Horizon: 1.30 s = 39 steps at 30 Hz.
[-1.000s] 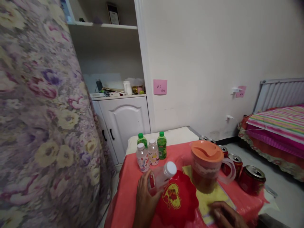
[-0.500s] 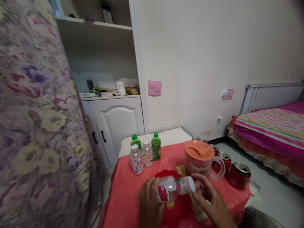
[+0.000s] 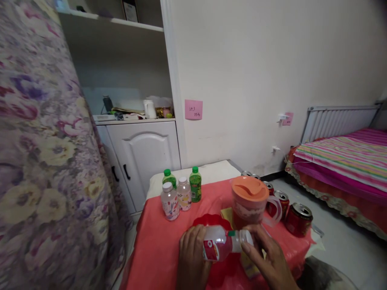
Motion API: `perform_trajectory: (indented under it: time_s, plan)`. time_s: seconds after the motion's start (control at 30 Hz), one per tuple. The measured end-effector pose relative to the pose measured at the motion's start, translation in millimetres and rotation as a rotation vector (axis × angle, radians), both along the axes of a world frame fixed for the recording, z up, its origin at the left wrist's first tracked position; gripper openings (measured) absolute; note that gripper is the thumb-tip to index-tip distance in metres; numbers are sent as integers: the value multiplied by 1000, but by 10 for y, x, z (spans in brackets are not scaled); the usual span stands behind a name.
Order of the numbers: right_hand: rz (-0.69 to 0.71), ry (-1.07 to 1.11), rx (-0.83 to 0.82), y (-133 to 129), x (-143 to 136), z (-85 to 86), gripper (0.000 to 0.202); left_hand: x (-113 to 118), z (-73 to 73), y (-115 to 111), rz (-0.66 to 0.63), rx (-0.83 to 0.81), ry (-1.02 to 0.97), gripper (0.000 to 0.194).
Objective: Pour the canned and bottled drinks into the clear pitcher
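Observation:
My left hand (image 3: pixel 193 253) is wrapped round the body of a clear plastic bottle (image 3: pixel 220 243) with a red and white label. The bottle lies sideways over a red scalloped dish (image 3: pixel 208 220), its neck pointing right. Fingers of my right hand (image 3: pixel 266 251) pinch the white cap (image 3: pixel 246 237) at the neck. Beyond my right hand stands a clear pitcher (image 3: pixel 248 209) with an orange lid (image 3: pixel 250 188). A yellow cloth or packet (image 3: pixel 226 215) shows beside the dish, partly hidden.
Two white-capped bottles (image 3: pixel 171 204) and two green bottles (image 3: pixel 195 186) stand at the table's back left. Several red cans (image 3: pixel 298 220) line the right edge. A floral curtain (image 3: pixel 39 153) hangs at left; a bed (image 3: pixel 341 161) is far right.
My right fingers have closed on the bottle's cap, where before they were apart beside it. The view has shifted slightly, so the table and its objects appear further left.

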State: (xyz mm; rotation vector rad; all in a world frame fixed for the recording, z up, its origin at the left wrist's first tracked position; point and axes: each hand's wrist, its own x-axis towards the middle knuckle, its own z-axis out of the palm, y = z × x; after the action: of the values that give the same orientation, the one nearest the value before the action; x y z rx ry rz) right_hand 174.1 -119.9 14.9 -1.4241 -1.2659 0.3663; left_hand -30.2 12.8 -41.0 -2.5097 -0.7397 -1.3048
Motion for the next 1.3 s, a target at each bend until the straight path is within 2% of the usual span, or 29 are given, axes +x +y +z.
perform_trajectory:
  time_s: [0.2,0.33,0.4,0.53,0.63,0.7,0.83,1.03,1.17,1.3]
  plan:
    - [-2,-82,45,-13,46,-50,30,12,-24,18,-42,-99,7,50]
    - [-21,-287,152,-31,142,-104,30,12,-74,45,-56,-247,37,50]
    - [-7,-389,248,-36,174,-66,37,21,-90,55,-51,-351,45,50]
    - [158,-437,315,-37,179,106,44,67,-85,51,-4,-506,16,53]
    - [116,-437,293,-32,161,170,51,111,-72,33,15,-571,9,58]
    - [44,-392,265,-27,148,170,48,131,-72,24,2,-589,4,58]
    - [1,-330,214,-36,132,197,23,133,-95,29,-27,-563,-19,54]
    - [47,-379,236,-55,150,248,38,110,-130,47,-28,-539,-49,54]
    - [1,-352,237,-31,144,225,32,111,-158,50,-22,-529,-32,54]
    - [42,-391,267,-48,157,237,33,120,-183,57,-32,-520,-17,55]
